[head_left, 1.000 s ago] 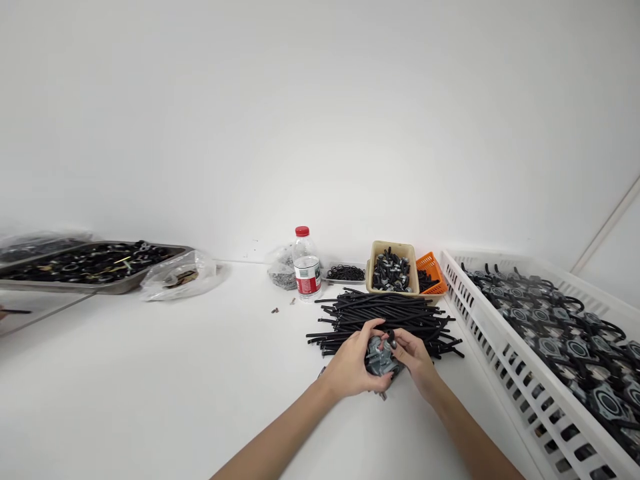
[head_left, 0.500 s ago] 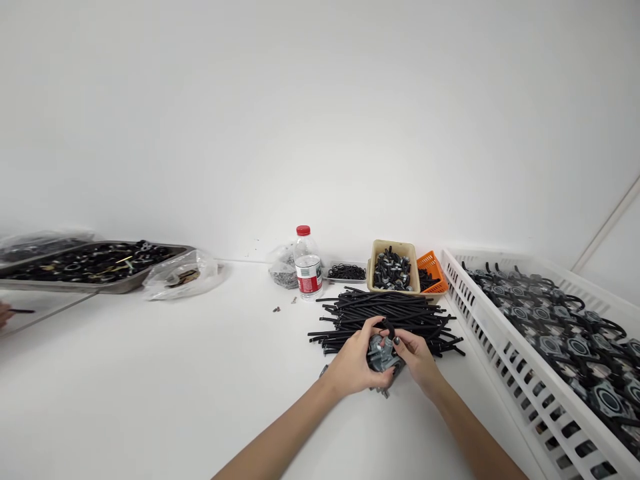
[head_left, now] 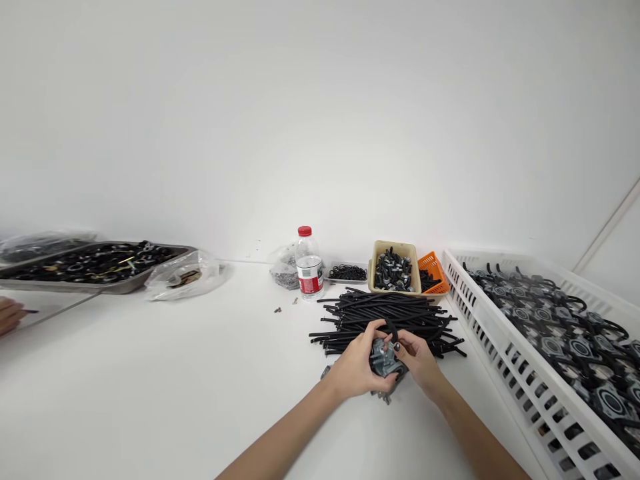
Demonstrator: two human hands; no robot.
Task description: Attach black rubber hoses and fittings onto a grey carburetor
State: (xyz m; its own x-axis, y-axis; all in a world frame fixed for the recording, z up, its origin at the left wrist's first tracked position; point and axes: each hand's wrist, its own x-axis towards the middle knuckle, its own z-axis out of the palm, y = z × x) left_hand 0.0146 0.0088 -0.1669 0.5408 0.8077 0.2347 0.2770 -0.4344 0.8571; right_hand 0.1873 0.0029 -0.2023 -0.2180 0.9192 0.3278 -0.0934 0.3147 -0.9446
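My left hand (head_left: 357, 363) is wrapped round a grey metal carburetor (head_left: 384, 359), its thumb across the near side. At the carburetor's top, my right hand (head_left: 417, 360) is closed, thumb and fingers pressing at the base of a short curved black hose (head_left: 391, 328). The fingers partly hide where hose and metal meet. Just beyond both hands lies a pile of black rubber hoses (head_left: 370, 308). A small grey metal part (head_left: 325, 371) shows beside my left wrist, mostly covered.
On the right stands a white crate (head_left: 530, 373) of carburetors. Behind the hoses are a beige bin (head_left: 371, 277) of small fittings, an orange basket (head_left: 442, 283), a bottle (head_left: 310, 270) and plastic bags. A metal tray (head_left: 130, 285) and another person's hand (head_left: 9, 315) are at left.
Both my hands stay on the carburetor, with the right fingers shifting slightly at the hose. The other person's hand at far left has come further into view.
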